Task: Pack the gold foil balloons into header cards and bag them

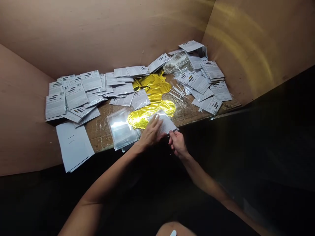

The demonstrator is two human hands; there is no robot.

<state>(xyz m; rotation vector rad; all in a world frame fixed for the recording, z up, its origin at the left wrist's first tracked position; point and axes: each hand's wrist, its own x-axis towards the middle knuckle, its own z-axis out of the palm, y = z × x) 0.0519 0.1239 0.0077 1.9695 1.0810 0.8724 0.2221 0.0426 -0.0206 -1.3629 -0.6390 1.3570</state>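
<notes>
A white printed packet in a clear sleeve is held near the front edge of the table. My left hand lies over its left part with the fingers stretched flat along it. At the packet's lower right corner, my right hand pinches the edge between thumb and curled fingers. Just behind the packet spreads shiny gold foil, flat and crinkled. A stack of clear plastic sleeves lies left of my left hand, partly over the table's edge.
Many white printed packets are heaped at the left, with more packets at the right. Thin white sticks lie beside the foil. White sheets overhang the front left edge. Brown panels wall the table.
</notes>
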